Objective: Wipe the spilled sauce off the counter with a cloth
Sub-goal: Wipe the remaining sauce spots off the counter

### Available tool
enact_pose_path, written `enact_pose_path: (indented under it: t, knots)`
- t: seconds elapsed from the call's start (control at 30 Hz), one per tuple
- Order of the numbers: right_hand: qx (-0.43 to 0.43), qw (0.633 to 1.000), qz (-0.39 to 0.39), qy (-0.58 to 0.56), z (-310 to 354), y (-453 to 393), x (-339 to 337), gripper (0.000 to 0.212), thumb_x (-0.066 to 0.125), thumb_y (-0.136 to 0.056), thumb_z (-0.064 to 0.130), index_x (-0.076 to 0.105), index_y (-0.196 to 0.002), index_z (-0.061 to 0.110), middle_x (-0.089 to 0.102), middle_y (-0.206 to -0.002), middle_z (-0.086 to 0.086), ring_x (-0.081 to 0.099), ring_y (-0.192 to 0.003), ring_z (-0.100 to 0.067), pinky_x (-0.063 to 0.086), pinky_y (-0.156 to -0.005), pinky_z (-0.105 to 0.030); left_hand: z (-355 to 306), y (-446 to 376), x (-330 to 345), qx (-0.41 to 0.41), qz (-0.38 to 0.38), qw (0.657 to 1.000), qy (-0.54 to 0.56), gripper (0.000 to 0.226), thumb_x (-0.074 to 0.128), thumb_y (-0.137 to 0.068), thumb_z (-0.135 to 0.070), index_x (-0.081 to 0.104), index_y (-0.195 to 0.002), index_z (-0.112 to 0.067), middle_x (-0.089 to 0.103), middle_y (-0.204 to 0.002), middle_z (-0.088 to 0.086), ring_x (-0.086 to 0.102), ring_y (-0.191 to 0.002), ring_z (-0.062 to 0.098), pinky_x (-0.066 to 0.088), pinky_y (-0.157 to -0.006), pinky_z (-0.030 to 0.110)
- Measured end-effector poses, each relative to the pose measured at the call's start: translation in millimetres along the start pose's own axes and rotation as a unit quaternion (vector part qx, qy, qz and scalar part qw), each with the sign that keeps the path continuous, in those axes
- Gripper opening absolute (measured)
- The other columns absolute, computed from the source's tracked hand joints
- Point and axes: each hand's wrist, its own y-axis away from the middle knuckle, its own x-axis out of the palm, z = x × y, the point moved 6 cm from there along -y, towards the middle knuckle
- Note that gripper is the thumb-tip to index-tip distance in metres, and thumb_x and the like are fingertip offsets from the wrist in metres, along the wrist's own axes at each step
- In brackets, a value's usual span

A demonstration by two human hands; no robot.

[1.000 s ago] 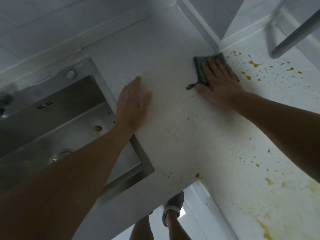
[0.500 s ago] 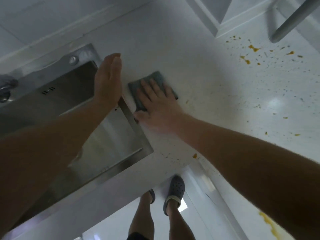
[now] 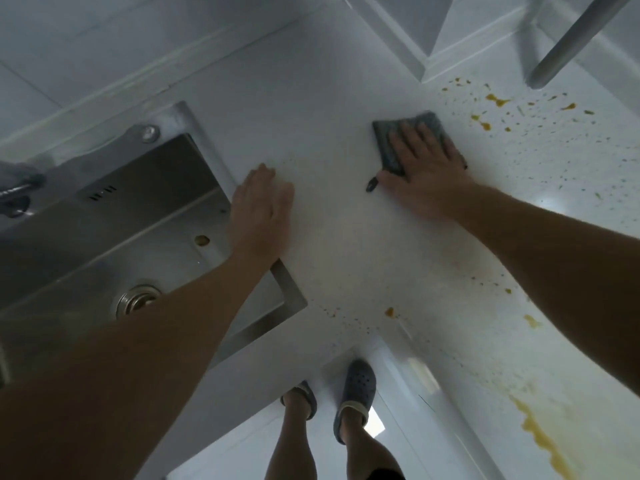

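Observation:
A dark grey cloth (image 3: 388,143) lies flat on the white counter (image 3: 346,244), and my right hand (image 3: 426,171) presses on it with straight, spread fingers. A small dark loop of the cloth sticks out by my thumb. Orange-yellow sauce spots (image 3: 495,102) speckle the counter to the right of the cloth. A long sauce streak (image 3: 540,441) runs along the lower right, and one drop (image 3: 389,311) sits near the counter's inner corner. My left hand (image 3: 263,209) rests flat on the counter at the sink's right edge.
A steel sink (image 3: 114,237) with a drain (image 3: 136,299) fills the left side; a faucet part (image 3: 17,192) shows at the far left. A grey metal bar (image 3: 575,39) slants over the upper right. My feet in clogs (image 3: 353,396) stand below the counter edge.
My right hand slid the cloth from beside the sink back to the right, toward the sauce spots. My left hand came down from over the sink rim onto the counter.

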Motion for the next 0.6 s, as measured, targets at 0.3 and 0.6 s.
enact_pose_path:
  t: [0.3, 0.6]
  knots:
    - [0.105, 0.993, -0.009, -0.043, -49.5, 45.3, 7.5, 0.106, 0.007, -0.091, 0.091, -0.008, -0.171, 0.023, -0.016, -0.178, -0.003, -0.017, -0.164, -0.026, -0.008, -0.131, -0.052, 1.9, 1.0, 13.6, 0.011, -0.011, 0.993, -0.114, 0.072, 0.019, -0.102, -0.059, 0.03, -0.16, -0.017, 0.024, -0.168, 0.0, 0.015, -0.156, 0.016, 0.007, -0.128, 0.041]
    - [-0.057, 0.998, -0.013, -0.023, 115.7, 51.1, 37.7, 0.105, 0.009, -0.091, 0.091, -0.005, -0.171, 0.025, -0.012, -0.179, -0.002, -0.016, -0.164, -0.026, -0.011, -0.129, -0.057, 5.8, 2.1, 9.4, 0.003, -0.016, 0.998, -0.062, 0.075, 0.019, -0.098, -0.062, 0.039, -0.157, -0.02, 0.031, -0.166, -0.002, 0.021, -0.154, 0.014, 0.009, -0.127, 0.04]
